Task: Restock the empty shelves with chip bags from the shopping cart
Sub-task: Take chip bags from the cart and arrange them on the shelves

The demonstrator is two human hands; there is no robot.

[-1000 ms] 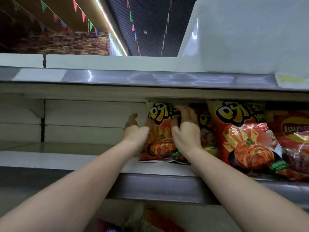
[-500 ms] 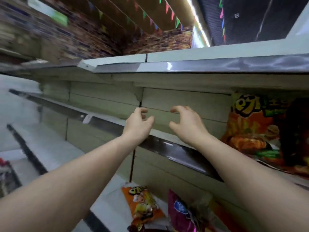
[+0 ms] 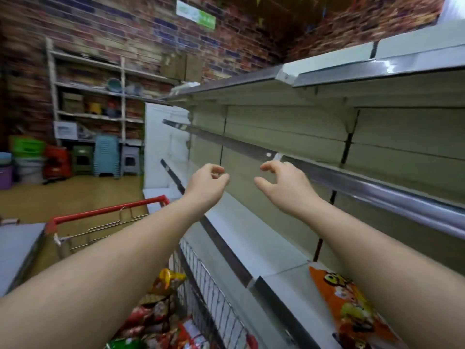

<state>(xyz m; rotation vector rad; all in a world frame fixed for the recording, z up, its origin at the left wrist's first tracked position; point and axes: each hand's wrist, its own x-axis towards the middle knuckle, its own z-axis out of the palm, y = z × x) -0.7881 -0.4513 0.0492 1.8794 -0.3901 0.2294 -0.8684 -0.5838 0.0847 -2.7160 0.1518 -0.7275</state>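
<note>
Both my hands hang in the air in front of the bare shelves, holding nothing. My left hand [image 3: 207, 183] has its fingers loosely curled. My right hand [image 3: 283, 183] is relaxed with the thumb out, just below the metal edge of the middle shelf [image 3: 352, 182]. Under my left arm the wire shopping cart [image 3: 211, 285] with a red handle [image 3: 105, 211] holds several red and yellow chip bags [image 3: 161, 311]. One orange chip bag [image 3: 357, 306] lies flat on the lower shelf [image 3: 251, 238] beneath my right forearm.
The shelf unit runs along the right, with a top shelf [image 3: 327, 71] overhead. A grey surface [image 3: 17, 245] is at the left by the cart. Far back stand a metal rack [image 3: 88, 102] and stacked plastic stools and buckets [image 3: 63, 159] against a brick wall.
My hands let go of the chip bag on the middle shelf and pulled back empty. My view swung left and down, bringing the cart into sight.
</note>
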